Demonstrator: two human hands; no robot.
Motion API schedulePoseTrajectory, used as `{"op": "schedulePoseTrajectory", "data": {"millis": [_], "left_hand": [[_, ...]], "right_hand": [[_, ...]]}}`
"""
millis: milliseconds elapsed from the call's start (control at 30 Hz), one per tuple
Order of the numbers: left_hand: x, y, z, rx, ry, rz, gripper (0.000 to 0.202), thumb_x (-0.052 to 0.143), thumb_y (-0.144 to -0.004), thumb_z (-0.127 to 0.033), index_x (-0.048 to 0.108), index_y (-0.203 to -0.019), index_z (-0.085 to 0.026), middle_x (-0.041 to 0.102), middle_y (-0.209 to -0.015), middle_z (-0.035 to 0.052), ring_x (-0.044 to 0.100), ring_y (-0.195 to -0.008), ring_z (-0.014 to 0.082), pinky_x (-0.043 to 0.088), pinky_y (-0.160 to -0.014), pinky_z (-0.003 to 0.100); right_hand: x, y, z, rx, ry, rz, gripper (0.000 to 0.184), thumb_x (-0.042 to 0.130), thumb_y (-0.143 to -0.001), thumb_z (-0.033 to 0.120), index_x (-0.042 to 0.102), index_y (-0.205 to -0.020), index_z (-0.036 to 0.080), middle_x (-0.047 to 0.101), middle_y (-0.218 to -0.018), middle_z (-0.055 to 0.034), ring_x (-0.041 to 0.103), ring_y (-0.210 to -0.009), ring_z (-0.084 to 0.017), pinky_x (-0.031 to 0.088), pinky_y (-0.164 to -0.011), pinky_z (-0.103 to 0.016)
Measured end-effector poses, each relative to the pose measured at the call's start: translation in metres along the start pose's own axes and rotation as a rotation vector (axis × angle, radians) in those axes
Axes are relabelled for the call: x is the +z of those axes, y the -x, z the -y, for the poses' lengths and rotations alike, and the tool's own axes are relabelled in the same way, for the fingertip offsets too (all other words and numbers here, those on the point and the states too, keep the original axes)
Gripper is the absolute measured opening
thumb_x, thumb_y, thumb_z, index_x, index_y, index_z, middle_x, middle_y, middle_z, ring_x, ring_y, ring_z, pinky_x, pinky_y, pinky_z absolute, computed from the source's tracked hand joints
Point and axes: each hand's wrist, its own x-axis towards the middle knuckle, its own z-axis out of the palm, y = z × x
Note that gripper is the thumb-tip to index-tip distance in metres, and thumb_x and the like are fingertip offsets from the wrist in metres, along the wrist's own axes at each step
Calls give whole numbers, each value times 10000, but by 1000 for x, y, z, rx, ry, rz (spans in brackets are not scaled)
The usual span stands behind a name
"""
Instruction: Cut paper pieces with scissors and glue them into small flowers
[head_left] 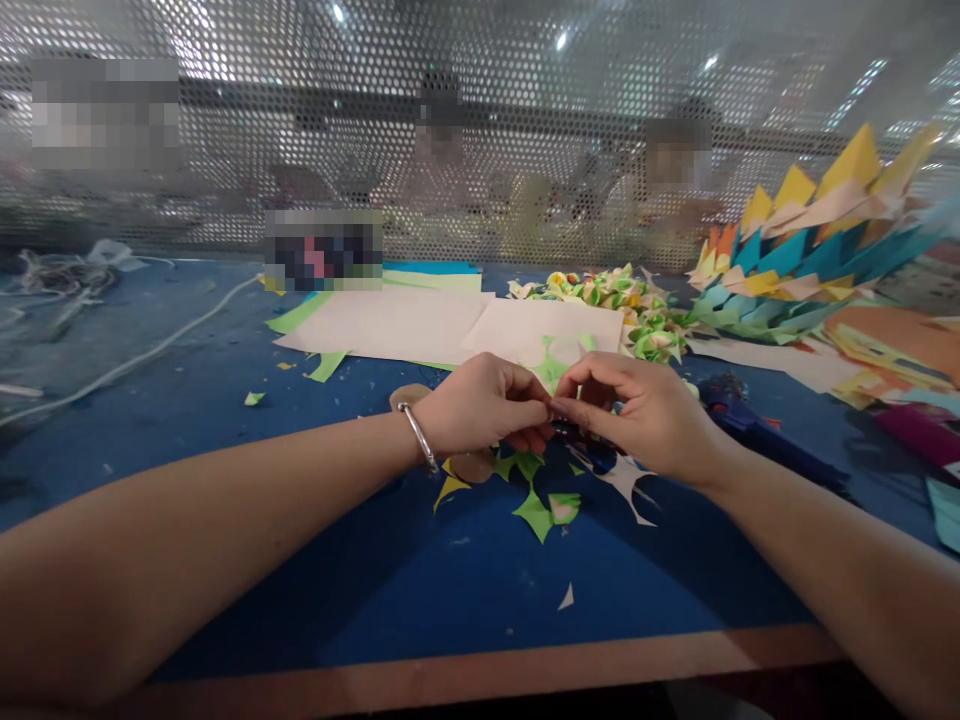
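My left hand (491, 405), with a silver bracelet at the wrist, and my right hand (645, 410) meet fingertip to fingertip above the table. Both are closed in a pinch on something too small and too hidden to name. Below the fingers lie green paper scraps (536, 515), a small folded green-and-pink paper piece (564, 508), a white cut-out offcut (630, 485) and a yellow scrap (450, 487). Round brown discs (474, 466) are partly covered by my left hand. Right of my right hand rests a dark blue tool (780, 440) resembling a glue gun.
Pale paper sheets (390, 325) lie behind my hands, beside a heap of small folded paper pieces (630, 300). Layered folded-paper work (810, 240) rises at the right. A white cord (150, 355) crosses the blue tabletop (315, 570). A perforated metal screen (510, 130) stands behind.
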Motion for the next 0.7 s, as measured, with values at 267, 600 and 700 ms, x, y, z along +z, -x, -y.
{"op": "schedulePoseTrajectory", "data": {"millis": [267, 600, 700], "left_hand": [[-3, -1, 4, 22, -15, 23, 89, 626, -744, -205, 659, -688, -145, 704, -643, 11, 682, -592, 112, 550, -612, 229], [-5, -2, 4, 15, -35, 16, 93, 647, -734, -227, 657, -683, -150, 695, -617, 15, 678, -591, 123, 542, -611, 239], [-5, -3, 3, 20, -24, 23, 84, 639, -738, -214, 666, -701, -143, 707, -649, 20, 684, -601, 124, 546, -624, 242]], "right_hand": [[3, 1, -2, 47, -74, -6, 114, 667, -856, 273, 619, -811, 180, 561, -603, 38, 493, -484, -73, 388, -443, -207], [6, 2, 0, 63, -119, -43, 105, 668, -843, 248, 602, -797, 181, 492, -555, 58, 443, -474, -67, 353, -442, -202], [6, 1, 0, 58, -125, -51, 110, 666, -839, 249, 591, -794, 181, 483, -559, 61, 434, -470, -63, 345, -438, -197]]}}
